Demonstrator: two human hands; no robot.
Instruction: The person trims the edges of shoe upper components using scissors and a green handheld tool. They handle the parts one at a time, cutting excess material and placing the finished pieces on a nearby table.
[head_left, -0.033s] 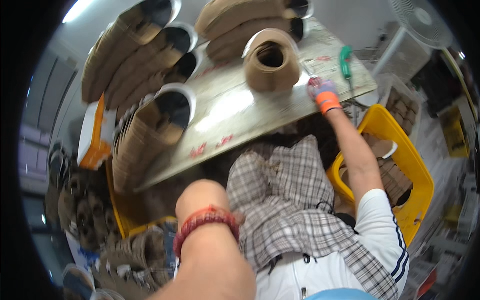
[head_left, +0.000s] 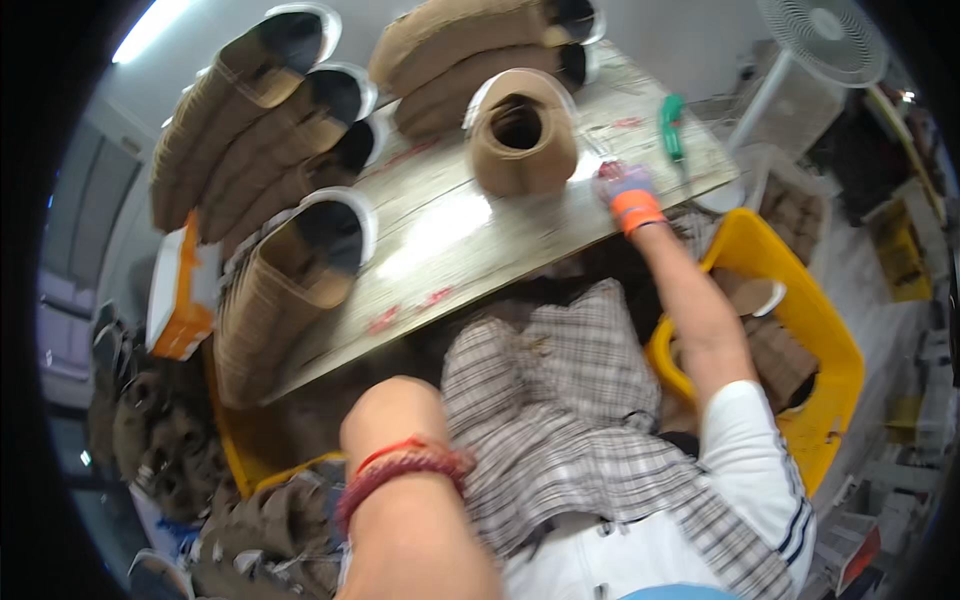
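Observation:
My right hand (head_left: 627,187), in a pale glove with reddish fingertips and an orange cuff, rests at the table's near right edge. Its fingers are closed round a thin, shiny metal thing (head_left: 597,144), too blurred to name. Just left of this hand stands a brown fabric piece (head_left: 522,170) like a shoe upper, with a round opening and a white rim; the hand appears apart from it. A green-handled tool (head_left: 671,125) with a thin shaft lies beyond the hand. My left hand (head_left: 392,412), above a red bracelet, is low over my lap; its fingers are hidden.
Nested stacks of similar brown pieces (head_left: 290,285) stand along the left and back of the table (head_left: 440,245). At right is a yellow bin (head_left: 835,350) with more pieces. An orange-and-white box (head_left: 180,290) sits left, a fan (head_left: 822,40) back right. Brown pieces are piled lower left.
The whole view has shifted a little, so the table and its things appear slightly further left and lower. Against the table, my right hand has hardly moved.

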